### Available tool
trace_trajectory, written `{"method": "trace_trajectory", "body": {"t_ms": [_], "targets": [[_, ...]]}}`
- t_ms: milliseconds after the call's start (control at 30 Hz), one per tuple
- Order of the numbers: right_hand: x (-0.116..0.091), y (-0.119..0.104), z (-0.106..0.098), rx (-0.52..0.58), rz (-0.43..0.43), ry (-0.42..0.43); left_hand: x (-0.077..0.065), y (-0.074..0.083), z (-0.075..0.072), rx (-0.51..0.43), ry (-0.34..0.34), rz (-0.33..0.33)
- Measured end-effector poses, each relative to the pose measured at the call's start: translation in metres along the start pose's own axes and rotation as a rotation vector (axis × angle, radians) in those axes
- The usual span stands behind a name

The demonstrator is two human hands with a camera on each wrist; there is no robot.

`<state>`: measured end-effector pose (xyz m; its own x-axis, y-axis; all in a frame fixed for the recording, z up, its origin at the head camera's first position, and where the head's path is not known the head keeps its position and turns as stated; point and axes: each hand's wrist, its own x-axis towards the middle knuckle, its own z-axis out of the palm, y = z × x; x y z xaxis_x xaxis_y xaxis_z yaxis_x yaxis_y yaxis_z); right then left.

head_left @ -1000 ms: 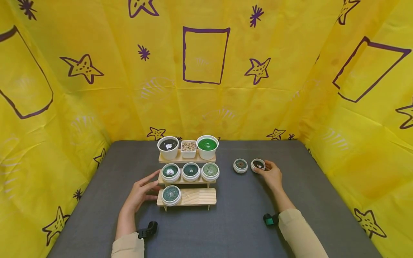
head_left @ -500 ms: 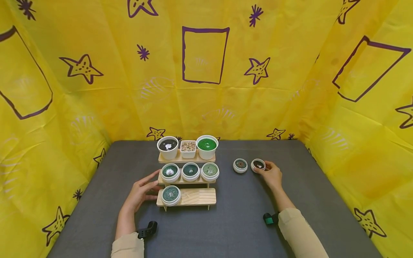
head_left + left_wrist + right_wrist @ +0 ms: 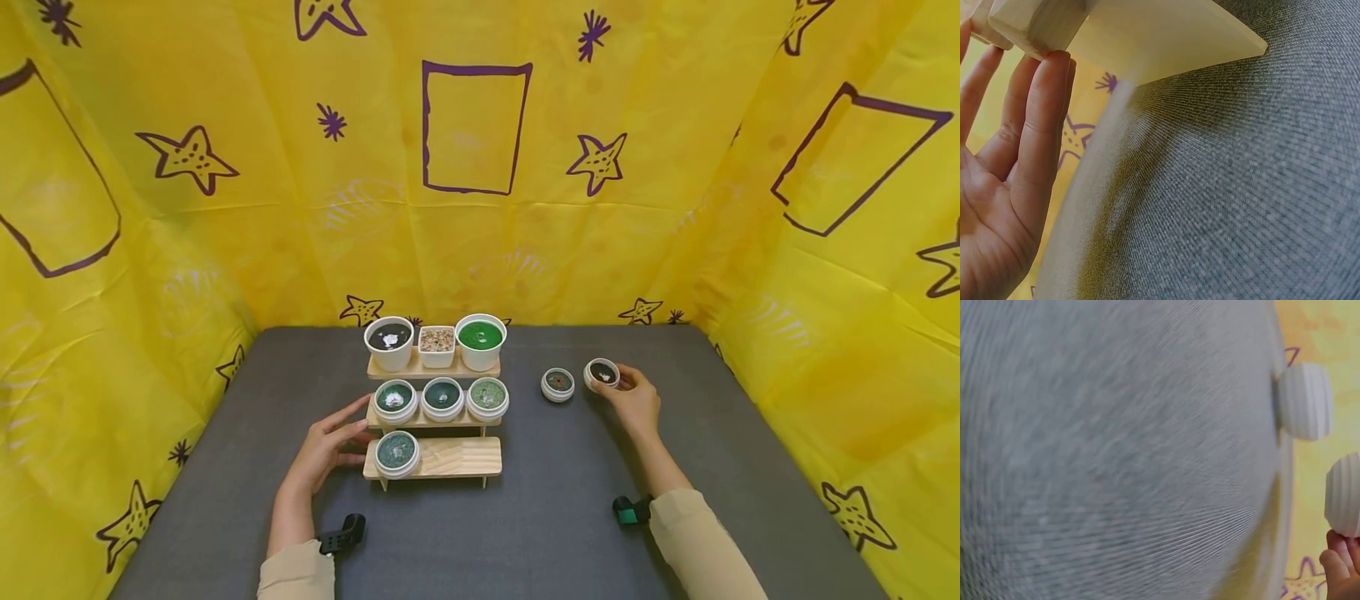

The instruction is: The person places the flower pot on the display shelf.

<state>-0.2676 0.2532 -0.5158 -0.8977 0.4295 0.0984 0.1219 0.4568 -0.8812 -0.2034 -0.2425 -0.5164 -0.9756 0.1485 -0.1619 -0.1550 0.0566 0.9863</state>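
Note:
My right hand [image 3: 636,408] pinches a small white ribbed pot [image 3: 602,373] with dark contents, raised a little off the table. In the right wrist view, the held pot [image 3: 1342,495] is apart from the tabletop. Just left of it stands a similar white pot [image 3: 557,385] with a brownish centre. At the left end of a tiered wooden stand [image 3: 461,457], my left hand [image 3: 322,454] rests its fairly straight fingertips on the side. The left wrist view shows those fingers [image 3: 1044,119] touching the edge of a shelf [image 3: 1041,31].
Two white tubs [image 3: 390,342] and a square dish [image 3: 437,346] of brownish bits fill the top tier. Several round pots, among them a green-filled pot [image 3: 442,398], sit on the lower tiers. Yellow patterned cloth [image 3: 480,250] surrounds the grey table [image 3: 525,517].
My right hand has lifted the dark-filled pot from the table, slightly up and away. The left hand and the stand stay where they were.

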Motion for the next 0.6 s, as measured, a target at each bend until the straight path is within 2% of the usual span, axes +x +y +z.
{"method": "trace_trajectory", "body": {"t_ms": [200,433,600], "targets": [[-0.006,-0.016,-0.003,0.047,-0.026,-0.002,0.0,0.001,0.0,0.011,0.002,-0.003],[-0.015,-0.037,-0.004,0.125,-0.068,-0.062,0.002,0.0,0.0,0.019,0.031,-0.037],[-0.026,-0.055,-0.005,0.185,-0.107,-0.109,0.002,0.0,-0.001,0.028,0.022,-0.026]]}}
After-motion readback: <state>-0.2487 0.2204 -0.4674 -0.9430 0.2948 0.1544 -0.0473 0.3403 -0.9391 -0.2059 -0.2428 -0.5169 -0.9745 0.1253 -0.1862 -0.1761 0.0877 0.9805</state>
